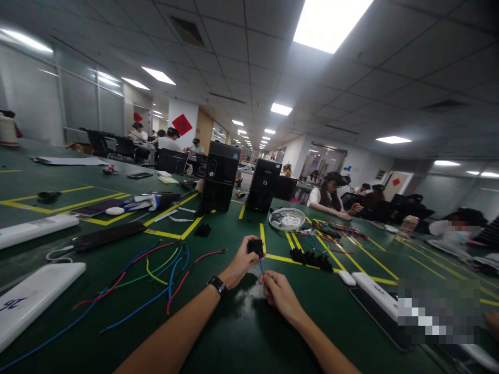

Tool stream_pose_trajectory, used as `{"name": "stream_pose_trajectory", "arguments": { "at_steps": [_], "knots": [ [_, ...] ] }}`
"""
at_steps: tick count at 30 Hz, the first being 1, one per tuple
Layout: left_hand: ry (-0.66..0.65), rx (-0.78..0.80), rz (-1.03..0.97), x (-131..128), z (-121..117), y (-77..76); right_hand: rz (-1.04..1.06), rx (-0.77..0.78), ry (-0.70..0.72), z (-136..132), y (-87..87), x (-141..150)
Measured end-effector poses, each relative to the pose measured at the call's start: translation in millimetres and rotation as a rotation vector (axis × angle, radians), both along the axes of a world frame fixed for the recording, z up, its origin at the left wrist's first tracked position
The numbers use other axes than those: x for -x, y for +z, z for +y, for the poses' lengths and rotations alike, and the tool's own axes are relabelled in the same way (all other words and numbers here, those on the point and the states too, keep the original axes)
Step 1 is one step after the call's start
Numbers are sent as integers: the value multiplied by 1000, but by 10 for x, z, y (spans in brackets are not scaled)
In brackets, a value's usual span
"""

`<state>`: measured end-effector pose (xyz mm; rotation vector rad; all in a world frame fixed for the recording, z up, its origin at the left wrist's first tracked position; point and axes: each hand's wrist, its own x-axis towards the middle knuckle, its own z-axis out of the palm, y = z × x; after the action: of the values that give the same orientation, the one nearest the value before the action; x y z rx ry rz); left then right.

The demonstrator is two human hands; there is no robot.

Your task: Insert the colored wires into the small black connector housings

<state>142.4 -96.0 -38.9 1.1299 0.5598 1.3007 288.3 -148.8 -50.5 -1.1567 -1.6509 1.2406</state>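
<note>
My left hand (237,266), with a dark watch on its wrist, grips a small black block (255,246) between thumb and fingers. Below the block shows a short length of blue wire (261,267), pinched by my right hand (279,292). The wire's upper end meets the block's lower edge; whether it sits inside cannot be made out. Loose red, blue and green-yellow wires (170,283) lie left of my hands. To the right stands a row of similar black blocks (311,259), and another small black piece (202,230) lies farther back on the left.
Two black computer towers (220,176) stand ahead on the green table (237,337). A white round basket (287,218) and a pile of colored wires (339,232) are at the right. White power banks or boxes (42,298) lie left. Across the table sits a person (329,195).
</note>
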Motion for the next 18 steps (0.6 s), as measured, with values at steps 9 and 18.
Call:
{"name": "stream_pose_trajectory", "arguments": {
  "at_steps": [9, 18],
  "knots": [
    [45, -66, 54, -38, 13, -55, -36, -11, -7, -2, -12, 8],
    [91, -84, 112, -24, -84, 15, 50, 14, 48, -104, 65, 51]
  ]
}}
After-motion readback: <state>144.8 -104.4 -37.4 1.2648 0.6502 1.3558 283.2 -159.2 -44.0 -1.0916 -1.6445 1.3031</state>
